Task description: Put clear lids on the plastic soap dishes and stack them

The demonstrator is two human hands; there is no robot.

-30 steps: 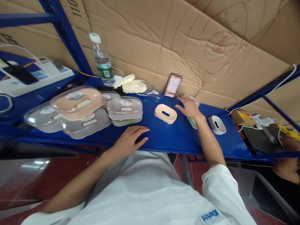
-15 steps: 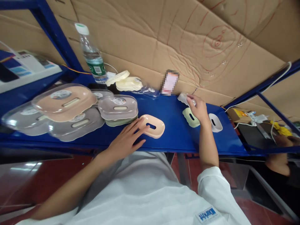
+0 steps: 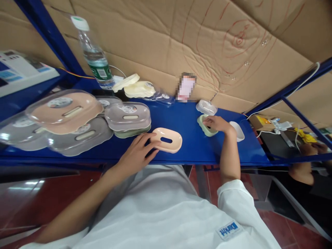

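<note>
At the front middle of the blue table lies a peach soap dish [image 3: 173, 141] with a long slot in its bottom. My left hand [image 3: 138, 150] holds its left end, with the fingers at the rim and the thumb at the near side. Farther right, my right hand [image 3: 219, 123] reaches over a pale green soap dish [image 3: 210, 131]; its bent fingers are on this dish and partly cover its slot. Just behind stands a clear, wavy-edged cover [image 3: 206, 108]. A white soap dish [image 3: 237, 131] is to the right, partly hidden by my right wrist.
Several covered soap dishes [image 3: 67, 110] are stacked at the left. A water bottle [image 3: 94, 57], cream dish parts [image 3: 140, 89] and a phone [image 3: 186, 88] stand along the cardboard wall [image 3: 150, 41]. Blue frame bars [image 3: 301, 119] rise at the right, with another person's arm beyond.
My right hand has let go of the clear cover, left it at the back and come down onto the green soap dish. My left hand stays at the peach dish. The view has shifted slightly.
</note>
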